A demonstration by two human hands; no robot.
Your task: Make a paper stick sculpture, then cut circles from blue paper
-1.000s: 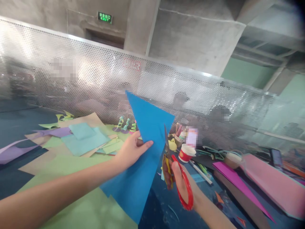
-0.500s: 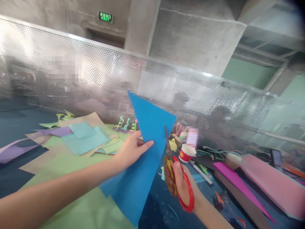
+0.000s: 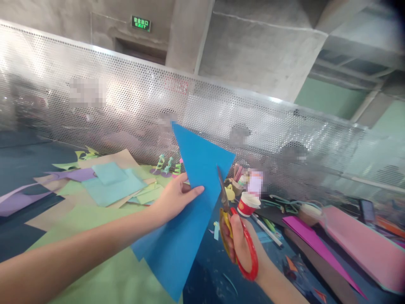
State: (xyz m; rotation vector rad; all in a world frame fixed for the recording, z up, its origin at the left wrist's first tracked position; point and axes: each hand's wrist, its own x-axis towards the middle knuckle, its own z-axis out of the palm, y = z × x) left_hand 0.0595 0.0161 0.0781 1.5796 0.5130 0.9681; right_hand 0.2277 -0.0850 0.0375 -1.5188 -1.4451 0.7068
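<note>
My left hand [image 3: 174,198] pinches the blue paper [image 3: 186,211] w/ thumb on the near face & fingers behind it, at about mid-height on its left edge. My right hand [image 3: 242,242] is clenched round the scissors [image 3: 236,228]: fingers thru the red & yellow loops, blades up and nearly closed, touching the paper's right edge.

The paper is held up off the table [image 3: 209,274], tilted, one corner pointing up toward the mesh screen [image 3: 126,105], the bottom corner hanging low over the table.

Feel, as I judge it: the sheet is light & thin, stiff enough to stand up on its own but it'll flop or crease if gripped far from the cut. Not slippery; tears easily at a started cut. Best hold is close to the blade line, flat pinch, no crumpling.

Taking the paper as landmark:
- left of it, flat on the table: green sheet [image 3: 104,270], teal sheets [image 3: 110,183], purple sheet [image 3: 19,202].
- behind it, just left: small green cut-outs [image 3: 164,164] standing up.
- right of it, near: red & white cup [image 3: 248,204], pens [image 3: 267,228].
- further right: magenta sheet [image 3: 316,240], pink sheet [image 3: 363,249].
</note>
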